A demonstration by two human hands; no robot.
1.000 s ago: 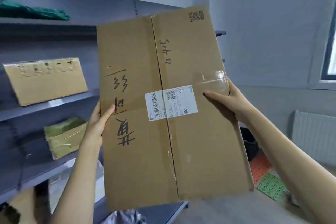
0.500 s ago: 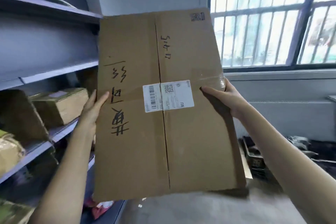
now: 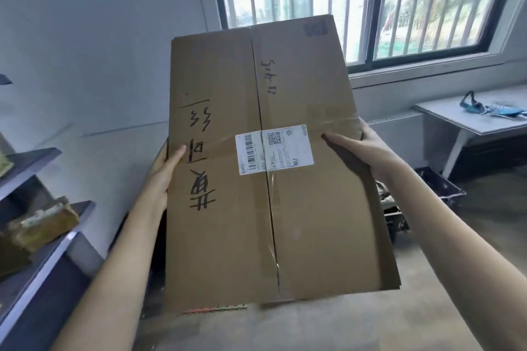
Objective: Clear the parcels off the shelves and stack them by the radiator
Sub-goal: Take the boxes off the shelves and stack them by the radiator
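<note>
The barred window (image 3: pixel 370 6) now fills the wall ahead; the shelves (image 3: pixel 42 251) have slid off to the left edge. The cardboard parcel (image 3: pixel 273 157) stays up at chest height, clear of the floor. Left hand (image 3: pixel 164 168) and right hand (image 3: pixel 368 148) grip opposite edges, thumbs across its face.

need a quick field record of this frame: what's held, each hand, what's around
held: large flat brown cardboard box with white shipping label, black handwriting, clear tape
left hand: grips box's left edge, thumb on front
right hand: grips box's right edge, thumb on front
box state: lifted, off the shelves
left of frame: grey metal shelves, a yellowish taped parcel on one
right: white table below barred window
</note>
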